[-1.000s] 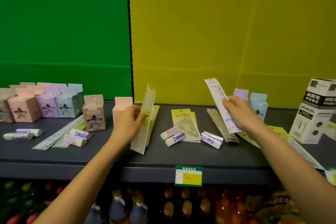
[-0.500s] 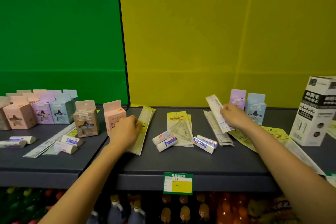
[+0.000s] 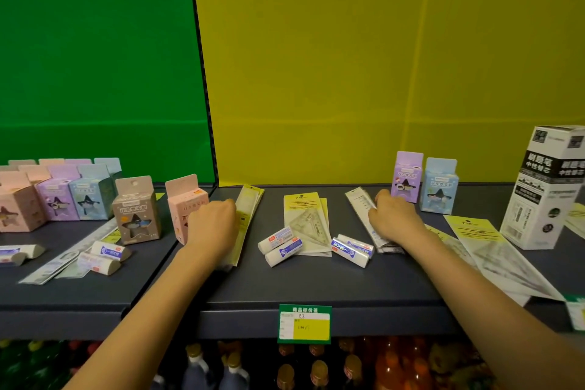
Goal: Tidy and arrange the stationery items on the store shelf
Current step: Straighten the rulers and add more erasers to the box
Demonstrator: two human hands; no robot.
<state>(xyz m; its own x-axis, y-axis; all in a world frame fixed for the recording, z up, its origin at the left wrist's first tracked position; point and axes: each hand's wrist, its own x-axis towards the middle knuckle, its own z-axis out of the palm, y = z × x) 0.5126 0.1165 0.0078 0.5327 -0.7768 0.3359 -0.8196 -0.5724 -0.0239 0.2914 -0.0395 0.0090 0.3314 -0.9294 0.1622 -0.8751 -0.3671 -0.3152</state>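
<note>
On shelf [image 3: 316,291]: six erasers [image 3: 278,236], two hands [image 3: 213,228].

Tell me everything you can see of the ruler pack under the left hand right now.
The ruler pack is a long, narrow, clear plastic sleeve with a yellow card header and a pale ruler inside. It lies flat on the dark shelf, running from the back edge by the yellow wall toward the front, slightly slanted. It seems to sit atop at least one more like it. The left hand rests on its middle and lower part, hiding that stretch. A pink box stands just left; whether it touches is unclear.
</note>
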